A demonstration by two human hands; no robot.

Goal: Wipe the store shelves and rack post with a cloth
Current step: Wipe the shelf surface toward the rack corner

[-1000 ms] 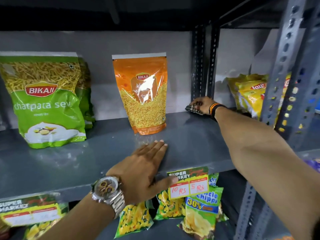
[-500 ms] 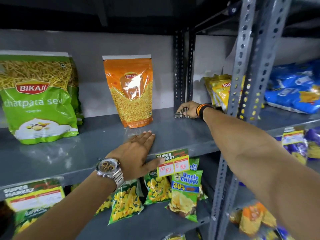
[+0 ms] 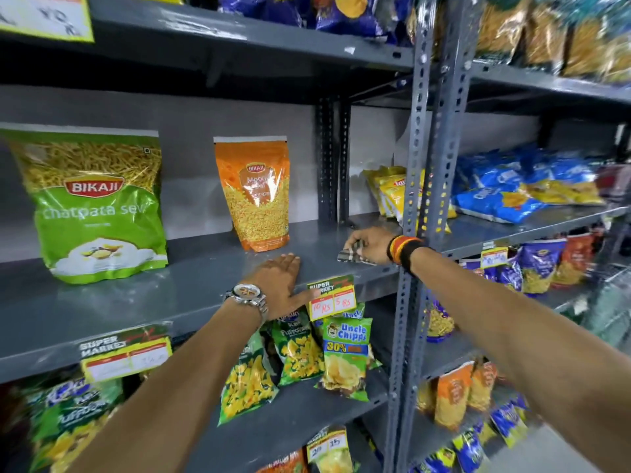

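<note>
A grey metal shelf (image 3: pixel 143 302) runs across the middle of the view. My right hand (image 3: pixel 370 244) grips a small checked cloth (image 3: pixel 351 256) and presses it on the shelf's right end, close to the front edge. Just right of that hand stands the perforated grey rack post (image 3: pixel 415 186). Flat on the shelf near its front edge lies my left hand (image 3: pixel 280 281), fingers spread, holding nothing; a watch is on that wrist.
A large green Bikaji bag (image 3: pixel 95 206) and an orange Bikaji pouch (image 3: pixel 256 196) stand at the back of the shelf. A price tag (image 3: pixel 331 297) hangs on the front edge. Snack packets (image 3: pixel 345 356) fill the shelf below; yellow and blue bags (image 3: pixel 505 189) lie right of the post.
My right hand has drawn the cloth from the back corner by the rear post toward the shelf's front edge. The view has pulled back and risen. My left hand stays flat.
</note>
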